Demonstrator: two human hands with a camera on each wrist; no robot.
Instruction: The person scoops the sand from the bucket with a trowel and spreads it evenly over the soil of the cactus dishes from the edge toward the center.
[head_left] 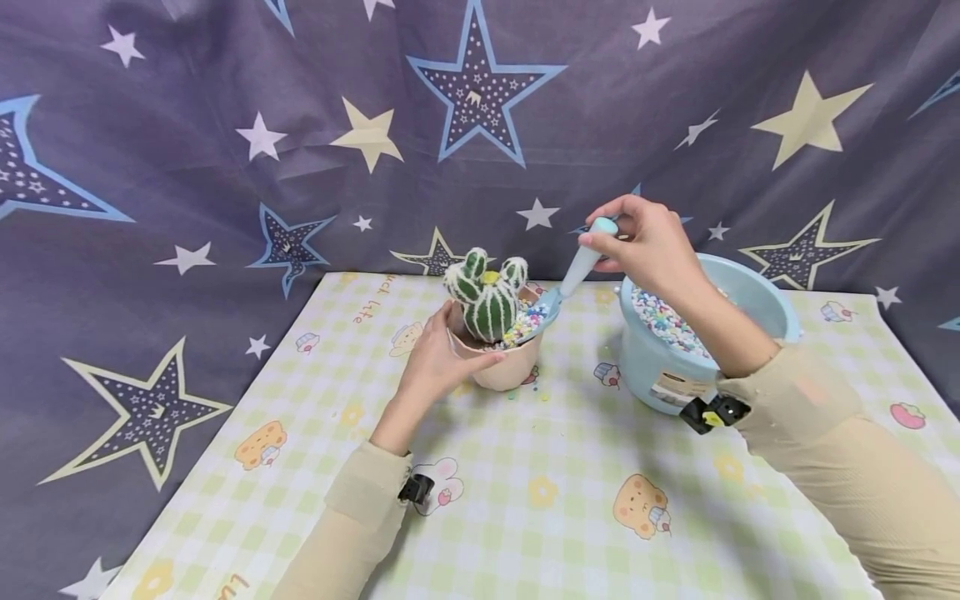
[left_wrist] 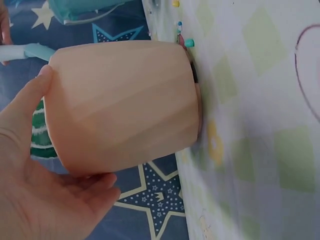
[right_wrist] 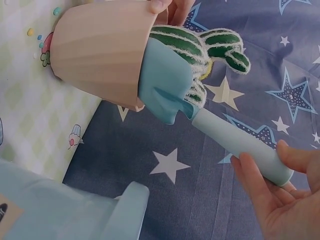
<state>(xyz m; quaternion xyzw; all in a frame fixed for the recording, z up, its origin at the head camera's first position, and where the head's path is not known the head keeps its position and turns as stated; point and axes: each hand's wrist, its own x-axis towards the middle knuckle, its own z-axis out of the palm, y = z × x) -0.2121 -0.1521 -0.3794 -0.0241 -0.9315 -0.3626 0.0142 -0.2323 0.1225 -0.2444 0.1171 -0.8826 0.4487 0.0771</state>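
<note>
A green toy cactus with white fuzzy ribs [head_left: 491,315] stands in a pale peach flower pot [head_left: 506,372] on the table. My left hand [head_left: 437,364] grips the pot from its left side, thumb on the near side by the rim and fingers round the wall. My right hand [head_left: 654,247] holds a light blue trowel [head_left: 581,268] by the end of its handle. The trowel slants down to the left, its blade [right_wrist: 165,80] over the pot's rim beside the cactus. Small multicoloured pebbles [head_left: 522,323] lie on the blade and in the pot.
A light blue bucket [head_left: 648,362] with many similar pebbles [head_left: 663,321] stands right of the pot, under my right forearm. A few loose pebbles [head_left: 544,397] lie by the pot's base. A checked cloth [head_left: 525,533] covers the table; a dark starry curtain [head_left: 300,83] hangs behind.
</note>
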